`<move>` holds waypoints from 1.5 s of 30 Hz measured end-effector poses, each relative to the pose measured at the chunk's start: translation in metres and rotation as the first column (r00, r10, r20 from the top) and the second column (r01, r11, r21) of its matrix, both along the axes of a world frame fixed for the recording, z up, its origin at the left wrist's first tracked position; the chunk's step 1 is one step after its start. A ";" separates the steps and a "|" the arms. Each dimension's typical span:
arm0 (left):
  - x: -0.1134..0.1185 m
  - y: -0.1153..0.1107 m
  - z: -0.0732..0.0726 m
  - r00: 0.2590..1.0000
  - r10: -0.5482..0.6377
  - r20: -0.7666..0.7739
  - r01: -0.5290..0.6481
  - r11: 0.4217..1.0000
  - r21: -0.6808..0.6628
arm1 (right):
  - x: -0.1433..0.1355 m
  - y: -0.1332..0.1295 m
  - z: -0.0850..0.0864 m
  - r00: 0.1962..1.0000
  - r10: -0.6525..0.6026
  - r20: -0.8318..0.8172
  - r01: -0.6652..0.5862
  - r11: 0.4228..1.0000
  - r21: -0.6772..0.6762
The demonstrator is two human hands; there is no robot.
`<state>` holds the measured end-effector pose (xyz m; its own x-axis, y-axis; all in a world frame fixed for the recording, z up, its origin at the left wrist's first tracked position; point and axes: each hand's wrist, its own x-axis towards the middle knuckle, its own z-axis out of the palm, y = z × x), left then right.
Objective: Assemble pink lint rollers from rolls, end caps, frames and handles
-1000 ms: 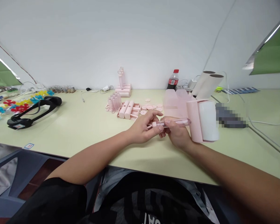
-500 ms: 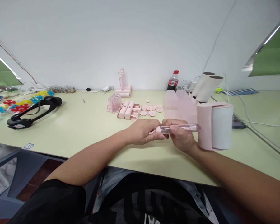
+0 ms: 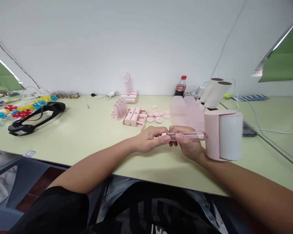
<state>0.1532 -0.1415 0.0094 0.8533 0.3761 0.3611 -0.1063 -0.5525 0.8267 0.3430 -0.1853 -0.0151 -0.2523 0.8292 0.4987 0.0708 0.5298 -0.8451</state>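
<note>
Both my hands meet at the middle of the table on one clear pink tube [image 3: 196,136], which lies level from left to right. My left hand [image 3: 150,139] is closed on the tube's capped left end, its thumb along the near side. My right hand [image 3: 189,144] grips the tube's middle, with the thumb on top. The tube's right end reaches the large pink and white roll [image 3: 223,135]. Beyond my hands lie pink discs [image 3: 156,114], pink cylindrical holders [image 3: 132,116] and a cluster of clear pink tubes [image 3: 120,108].
Translucent pink sheets [image 3: 182,110] lie behind my right hand, near white cardboard rolls [image 3: 215,92] and a cola bottle [image 3: 181,86]. Against the wall, more tubes stand on a pink stack [image 3: 130,96]. A black headset [image 3: 36,118] and colourful flowers [image 3: 20,113] are at left.
My left thumb has moved up onto the tube's left part. The tube has tilted slightly to level. The whole view has shifted a little.
</note>
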 end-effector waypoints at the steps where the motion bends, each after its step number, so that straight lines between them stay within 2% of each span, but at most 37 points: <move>1: 0.001 0.001 -0.001 0.999 0.038 0.022 -0.038 0.999 0.013 | 0.000 0.000 0.000 0.999 -0.034 -0.001 0.034 0.999 -0.004; 6: 0.002 0.009 -0.009 0.963 0.236 0.131 -0.258 0.947 0.191 | -0.004 0.001 0.001 0.983 -0.184 0.005 0.184 0.983 -0.018; 10: 0.001 0.015 -0.009 0.950 0.304 0.076 -0.312 0.898 0.311 | -0.007 0.003 0.000 0.960 -0.279 -0.001 0.279 0.959 -0.056; 13: 0.002 0.015 -0.010 0.957 0.284 -0.065 -0.259 0.930 0.260 | -0.008 0.005 0.002 0.968 -0.241 -0.072 0.234 0.968 -0.092; 16: 0.003 0.014 -0.013 0.973 0.194 -0.125 -0.191 0.981 0.038 | -0.008 0.006 0.004 0.985 -0.145 -0.095 0.135 0.985 -0.108; 19: 0.004 0.015 -0.017 0.983 0.121 -0.142 -0.143 0.977 -0.161 | -0.010 0.006 0.005 0.989 -0.125 -0.083 0.113 0.985 -0.131; 23: 0.004 0.019 -0.018 0.985 0.160 -0.070 -0.172 0.954 -0.244 | -0.013 0.006 0.006 0.984 -0.174 -0.049 0.168 0.980 -0.103; 26: 0.004 0.021 -0.016 0.976 0.214 -0.030 -0.215 0.955 -0.204 | -0.012 0.008 0.007 0.971 -0.239 -0.031 0.236 0.970 -0.060; 30: 0.003 0.020 -0.015 0.967 0.249 -0.051 -0.246 0.967 0.057 | -0.008 0.010 0.006 0.937 -0.349 0.002 0.348 0.935 -0.068; 32: 0.003 0.018 -0.015 0.969 0.235 -0.082 -0.224 0.967 0.120 | -0.007 0.010 0.005 0.928 -0.372 0.010 0.372 0.926 -0.069; 36: 0.002 0.015 -0.017 0.972 0.154 -0.175 -0.143 0.987 0.077 | -0.008 0.008 0.005 0.930 -0.368 0.026 0.369 0.929 -0.038; 42: 0.003 0.010 -0.019 0.982 0.052 -0.179 -0.037 0.995 0.091 | -0.010 0.008 0.006 0.981 -0.191 0.032 0.192 0.981 -0.035; 45: 0.003 0.009 -0.016 0.978 0.036 -0.204 -0.019 0.996 0.087 | -0.010 0.007 0.007 0.985 -0.168 0.031 0.169 0.984 -0.046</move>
<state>0.1563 -0.1325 -0.0064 0.9022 0.3761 0.2112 0.0767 -0.6217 0.7795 0.3326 -0.1781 -0.0081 -0.1198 0.8841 0.4517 0.1788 0.4667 -0.8661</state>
